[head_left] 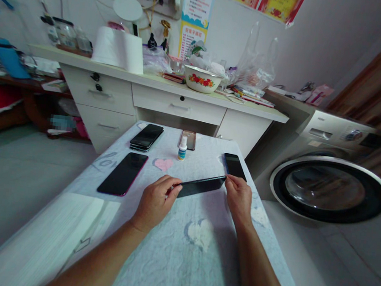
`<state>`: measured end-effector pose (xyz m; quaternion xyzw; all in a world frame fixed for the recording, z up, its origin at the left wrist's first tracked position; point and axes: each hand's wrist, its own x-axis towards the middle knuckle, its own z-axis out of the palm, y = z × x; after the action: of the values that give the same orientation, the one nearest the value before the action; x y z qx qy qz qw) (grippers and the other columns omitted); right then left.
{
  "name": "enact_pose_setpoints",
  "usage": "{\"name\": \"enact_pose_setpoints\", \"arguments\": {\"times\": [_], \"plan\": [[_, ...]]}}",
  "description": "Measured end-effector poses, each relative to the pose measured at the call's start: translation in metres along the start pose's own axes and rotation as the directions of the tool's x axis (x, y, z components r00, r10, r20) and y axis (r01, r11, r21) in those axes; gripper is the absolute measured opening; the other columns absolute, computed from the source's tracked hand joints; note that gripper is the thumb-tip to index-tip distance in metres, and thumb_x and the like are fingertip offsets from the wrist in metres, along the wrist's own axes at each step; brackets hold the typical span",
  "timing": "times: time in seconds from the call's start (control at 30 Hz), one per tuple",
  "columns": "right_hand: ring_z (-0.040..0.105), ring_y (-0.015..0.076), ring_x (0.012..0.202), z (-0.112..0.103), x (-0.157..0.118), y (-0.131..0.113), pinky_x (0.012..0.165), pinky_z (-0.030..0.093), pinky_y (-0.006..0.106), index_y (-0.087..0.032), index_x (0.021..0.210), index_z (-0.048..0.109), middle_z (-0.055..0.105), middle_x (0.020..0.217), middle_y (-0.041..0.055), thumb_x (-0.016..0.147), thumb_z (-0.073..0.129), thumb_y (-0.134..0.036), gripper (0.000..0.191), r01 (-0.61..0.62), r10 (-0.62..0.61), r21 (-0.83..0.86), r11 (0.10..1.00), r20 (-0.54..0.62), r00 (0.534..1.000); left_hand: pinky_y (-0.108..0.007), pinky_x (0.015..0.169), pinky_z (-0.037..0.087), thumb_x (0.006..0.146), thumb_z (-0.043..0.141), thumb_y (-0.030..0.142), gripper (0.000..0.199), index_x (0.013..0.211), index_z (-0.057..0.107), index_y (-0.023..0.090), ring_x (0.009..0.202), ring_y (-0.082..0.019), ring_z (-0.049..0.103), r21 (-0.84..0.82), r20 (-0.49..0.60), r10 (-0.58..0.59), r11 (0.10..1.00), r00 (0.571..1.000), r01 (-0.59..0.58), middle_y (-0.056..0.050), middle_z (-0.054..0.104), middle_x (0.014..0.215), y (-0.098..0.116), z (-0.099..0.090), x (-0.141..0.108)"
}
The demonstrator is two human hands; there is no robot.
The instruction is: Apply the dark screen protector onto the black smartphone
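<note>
A dark phone (201,186) is held tilted above the cloth-covered table, pinched at its two ends. My left hand (158,200) grips its left end between thumb and fingers. Its right end is in the closed fingers of my right hand (238,198). Just beyond my right hand lies another phone (234,165). A small white bottle (182,148) with a blue label stands upright behind the held phone, in front of a brown-edged phone case (191,140). To the left lie a large phone (123,174) with a pink edge and a stack of phones (147,136).
The table (177,261) has a pale patterned cloth. Behind it stands a white desk (177,102) with drawers, bearing a flowered bowl (202,79), paper rolls (118,50) and plastic bags. At the right is a washing machine (322,130) with a round door.
</note>
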<state>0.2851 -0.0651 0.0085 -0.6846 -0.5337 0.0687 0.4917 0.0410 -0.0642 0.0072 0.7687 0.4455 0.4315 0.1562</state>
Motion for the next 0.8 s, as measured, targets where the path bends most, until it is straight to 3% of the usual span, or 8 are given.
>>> {"name": "enact_pose_setpoints", "arguments": {"times": [0.37,0.57,0.8], "plan": [[0.065,0.022,0.073,0.006,0.0,0.014,0.069,0.047,0.031,-0.017,0.087,0.075,0.072,0.079,0.0083,0.077,0.049,-0.028,0.03,-0.007,0.025,-0.166,0.986,0.108,0.994,-0.026,0.066,0.046,0.09,0.05,0.026,0.016,0.093,0.064,0.019,0.07,-0.015,0.061,-0.012,0.001,-0.011,1.0,1.0,0.011,-0.002,0.065,0.083,0.0,0.0,0.0],[0.065,0.0239,0.083,0.004,0.001,0.009,0.074,0.048,0.033,-0.014,0.095,0.072,0.072,0.09,0.0111,0.077,0.052,-0.034,0.034,-0.08,0.083,-0.051,0.996,0.075,0.994,-0.026,0.066,0.046,0.089,0.051,0.025,0.015,0.093,0.063,0.019,0.069,-0.014,0.061,-0.023,0.008,-0.016,1.0,1.0,0.016,-0.002,0.065,0.083,0.001,0.0,0.0],[0.064,0.0225,0.086,0.0,0.0,-0.002,0.078,0.048,0.033,-0.013,0.096,0.071,0.071,0.092,0.0109,0.08,0.055,-0.04,0.036,-0.038,0.035,0.139,0.99,0.025,0.999,-0.026,0.067,0.045,0.089,0.051,0.025,0.015,0.093,0.063,0.018,0.071,-0.015,0.06,-0.023,0.011,-0.023,0.999,1.0,0.023,-0.002,0.065,0.084,-0.002,0.001,-0.001]]}}
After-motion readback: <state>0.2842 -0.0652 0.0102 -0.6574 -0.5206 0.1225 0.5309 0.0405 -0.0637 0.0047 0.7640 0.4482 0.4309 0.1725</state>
